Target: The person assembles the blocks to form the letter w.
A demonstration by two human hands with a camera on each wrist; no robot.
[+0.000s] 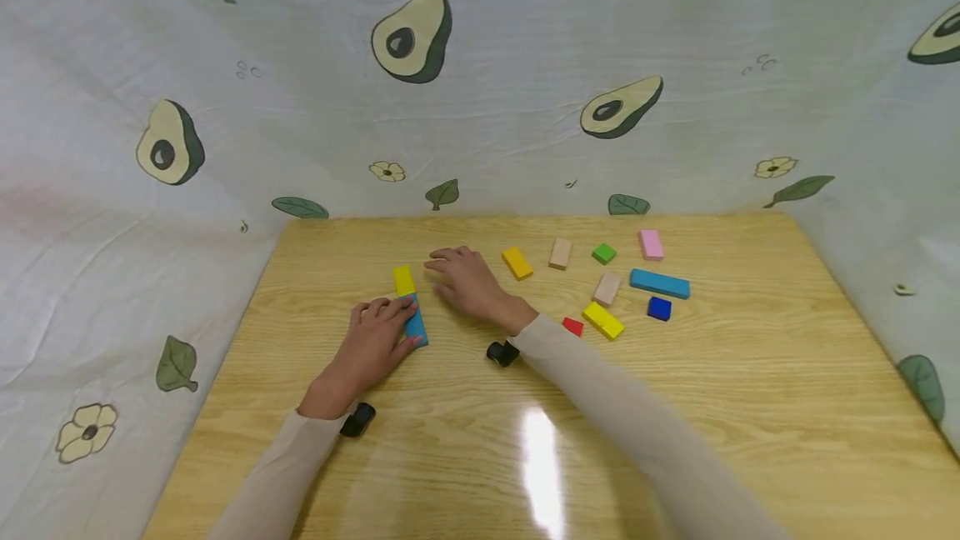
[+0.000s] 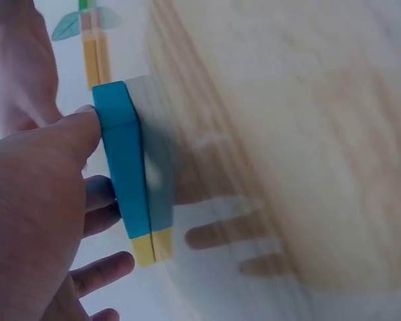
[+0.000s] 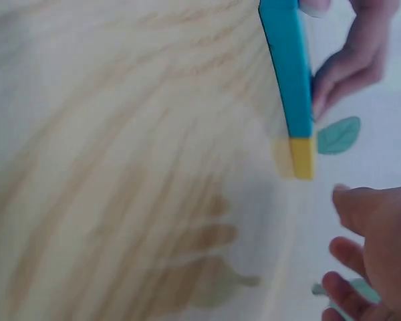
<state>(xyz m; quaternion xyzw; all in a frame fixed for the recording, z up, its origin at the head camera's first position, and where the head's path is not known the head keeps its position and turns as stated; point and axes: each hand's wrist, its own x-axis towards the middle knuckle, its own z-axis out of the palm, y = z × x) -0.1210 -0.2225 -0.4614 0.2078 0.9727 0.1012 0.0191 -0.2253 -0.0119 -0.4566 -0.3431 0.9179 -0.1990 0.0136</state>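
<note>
A long blue block lies on the table, end to end with a shorter yellow block. My left hand holds the blue block, thumb at its near end and fingers along its side, as the left wrist view shows. To the right of the yellow block, my right hand hovers with loosely bent fingers and nothing in them. In the right wrist view a gap separates that right hand from the yellow block.
Right of my hands lie an orange block, two wooden blocks, a green block, a pink block, another long blue block, a dark blue block, a second yellow block and a red block. A patterned cloth hangs behind.
</note>
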